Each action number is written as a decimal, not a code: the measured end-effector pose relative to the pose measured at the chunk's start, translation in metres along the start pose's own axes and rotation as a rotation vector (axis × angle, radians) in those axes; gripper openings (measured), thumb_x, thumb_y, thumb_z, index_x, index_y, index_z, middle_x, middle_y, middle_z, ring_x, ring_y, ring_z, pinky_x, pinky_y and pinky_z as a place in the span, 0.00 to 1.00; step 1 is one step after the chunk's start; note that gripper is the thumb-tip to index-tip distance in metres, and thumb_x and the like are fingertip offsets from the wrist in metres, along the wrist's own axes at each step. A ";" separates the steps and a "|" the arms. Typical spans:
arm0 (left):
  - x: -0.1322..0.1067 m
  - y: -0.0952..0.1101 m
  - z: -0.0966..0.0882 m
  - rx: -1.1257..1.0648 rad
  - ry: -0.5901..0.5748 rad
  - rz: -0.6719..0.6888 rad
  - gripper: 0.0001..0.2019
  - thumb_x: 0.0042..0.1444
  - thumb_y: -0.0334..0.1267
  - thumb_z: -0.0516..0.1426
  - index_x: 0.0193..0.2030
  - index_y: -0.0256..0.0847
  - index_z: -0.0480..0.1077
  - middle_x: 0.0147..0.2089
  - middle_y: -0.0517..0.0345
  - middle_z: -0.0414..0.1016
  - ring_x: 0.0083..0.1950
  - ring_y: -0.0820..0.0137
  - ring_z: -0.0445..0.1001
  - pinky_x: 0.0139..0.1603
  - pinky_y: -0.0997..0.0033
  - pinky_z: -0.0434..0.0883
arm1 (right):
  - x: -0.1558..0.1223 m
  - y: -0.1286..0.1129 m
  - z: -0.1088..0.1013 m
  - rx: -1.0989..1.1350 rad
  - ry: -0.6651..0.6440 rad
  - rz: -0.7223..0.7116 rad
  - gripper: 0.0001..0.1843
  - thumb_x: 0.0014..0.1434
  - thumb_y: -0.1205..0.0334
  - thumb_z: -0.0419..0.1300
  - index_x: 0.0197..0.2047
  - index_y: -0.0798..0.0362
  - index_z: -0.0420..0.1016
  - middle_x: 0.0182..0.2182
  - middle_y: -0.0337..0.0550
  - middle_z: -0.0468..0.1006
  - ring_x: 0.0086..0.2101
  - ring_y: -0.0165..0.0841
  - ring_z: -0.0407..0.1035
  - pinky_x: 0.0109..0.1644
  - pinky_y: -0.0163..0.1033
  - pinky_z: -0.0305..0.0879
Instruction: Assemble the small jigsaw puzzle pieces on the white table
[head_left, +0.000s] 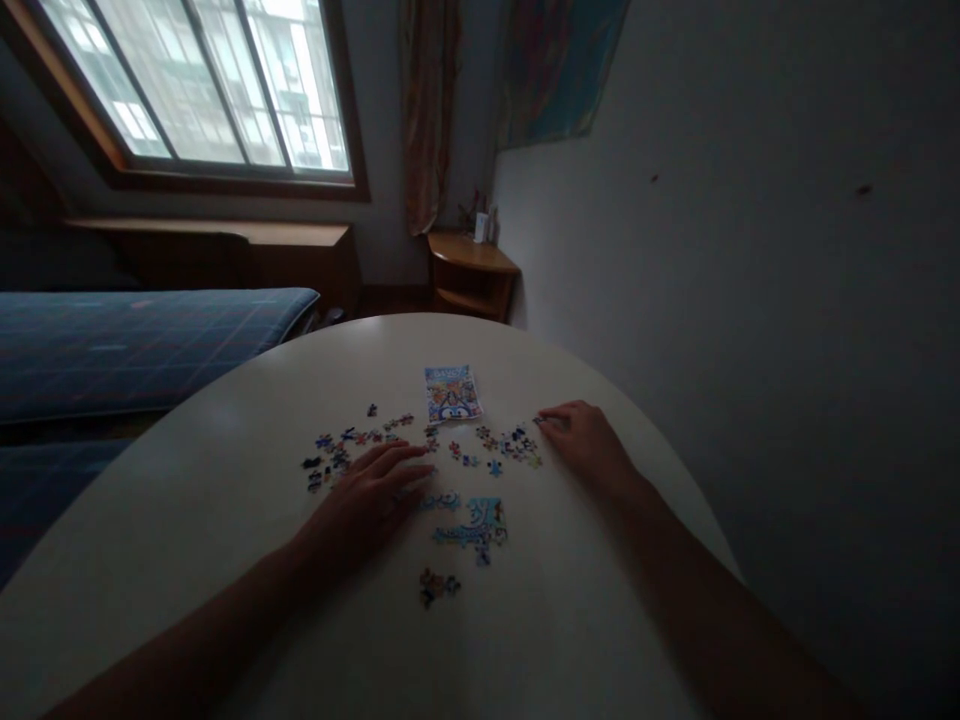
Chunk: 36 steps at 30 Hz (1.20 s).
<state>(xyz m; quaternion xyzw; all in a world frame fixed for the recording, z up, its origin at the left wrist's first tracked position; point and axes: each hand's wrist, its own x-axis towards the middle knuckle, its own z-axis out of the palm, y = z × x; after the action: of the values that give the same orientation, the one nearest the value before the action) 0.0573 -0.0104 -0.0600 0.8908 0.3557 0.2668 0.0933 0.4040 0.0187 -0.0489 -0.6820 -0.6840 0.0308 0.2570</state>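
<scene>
Puzzle pieces (517,443) dot a round desk (300,620); the right hand (589,445) pinches one, the left hand (375,495) is beside others, fingers (396,454) loosely spread.

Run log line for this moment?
left hand: beside loose puzzle pieces | right hand: pinching small piece | joined section: incomplete

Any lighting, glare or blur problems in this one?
Head view: the brown-framed glass window glares, washing out outdoor detail; head view: the round white table, bare left hand and bare right hand sit in dim light; head view: the small multicoloured jigsaw pieces look soft, their printing mostly unreadable.
</scene>
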 end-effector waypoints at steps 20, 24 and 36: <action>0.003 0.032 -0.022 -0.059 -0.514 0.363 0.34 0.64 0.44 0.54 0.73 0.49 0.47 0.73 0.57 0.54 0.73 0.53 0.51 0.71 0.42 0.53 | -0.004 -0.005 -0.017 0.029 -0.237 -0.218 0.14 0.60 0.63 0.62 0.50 0.50 0.80 0.49 0.50 0.78 0.49 0.41 0.72 0.57 0.48 0.65; 0.004 0.032 -0.023 -0.079 -0.507 0.365 0.33 0.63 0.44 0.55 0.73 0.49 0.49 0.73 0.56 0.55 0.73 0.53 0.53 0.71 0.42 0.53 | -0.002 -0.007 -0.016 0.059 -0.263 -0.255 0.13 0.63 0.65 0.59 0.49 0.50 0.80 0.49 0.49 0.79 0.49 0.40 0.71 0.57 0.47 0.65; 0.006 0.036 -0.024 -0.089 -0.471 0.375 0.34 0.59 0.45 0.57 0.71 0.46 0.53 0.71 0.51 0.60 0.70 0.52 0.58 0.70 0.43 0.56 | -0.010 -0.020 -0.025 0.116 -0.315 -0.185 0.08 0.57 0.63 0.63 0.41 0.50 0.82 0.38 0.45 0.79 0.34 0.34 0.72 0.42 0.39 0.66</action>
<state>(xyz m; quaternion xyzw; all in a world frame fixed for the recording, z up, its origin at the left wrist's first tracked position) 0.0689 -0.0334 -0.0244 0.9734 0.1414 0.0810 0.1613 0.3948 0.0002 -0.0229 -0.5870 -0.7727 0.1527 0.1872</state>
